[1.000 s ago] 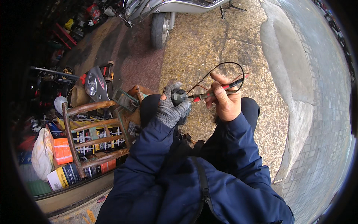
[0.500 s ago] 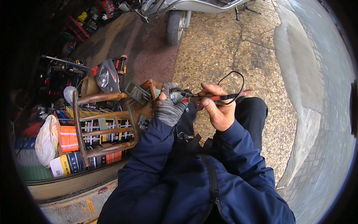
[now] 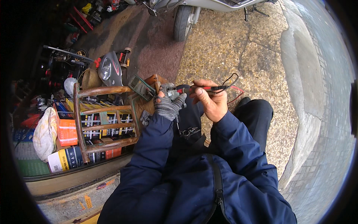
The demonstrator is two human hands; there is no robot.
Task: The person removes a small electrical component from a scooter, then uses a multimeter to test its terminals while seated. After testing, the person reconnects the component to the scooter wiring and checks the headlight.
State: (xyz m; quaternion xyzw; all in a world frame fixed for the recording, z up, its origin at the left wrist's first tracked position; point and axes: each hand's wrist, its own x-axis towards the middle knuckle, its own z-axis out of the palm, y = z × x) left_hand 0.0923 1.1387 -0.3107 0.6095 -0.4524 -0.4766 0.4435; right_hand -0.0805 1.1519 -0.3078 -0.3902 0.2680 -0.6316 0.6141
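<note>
My left hand (image 3: 167,105), in a grey fingerless glove, is closed around a small grey metal part (image 3: 172,93). My bare right hand (image 3: 213,102) pinches red and black test probes (image 3: 219,88), held nearly level. Their tips point left at the grey part; whether they touch it I cannot tell. A black lead loops up beyond my right fingers, and a red lead (image 3: 243,93) curves out to the right. Just left of my gloved hand lies a greenish meter (image 3: 138,87) with a dark window, on a wooden seat (image 3: 138,106). A wooden handle (image 3: 157,86) stands behind my glove.
The wooden chair back (image 3: 106,111) lies over stacked boxes (image 3: 67,130) on the left, beside a white cloth bundle (image 3: 45,134). Farther off are a headlight panel (image 3: 110,69) and a scooter's wheel (image 3: 182,24). Keys (image 3: 189,131) hang near my lap.
My right hand has moved slightly left and up, bringing the probes closer to the grey part. The leads have swung, and the view has shifted a little.
</note>
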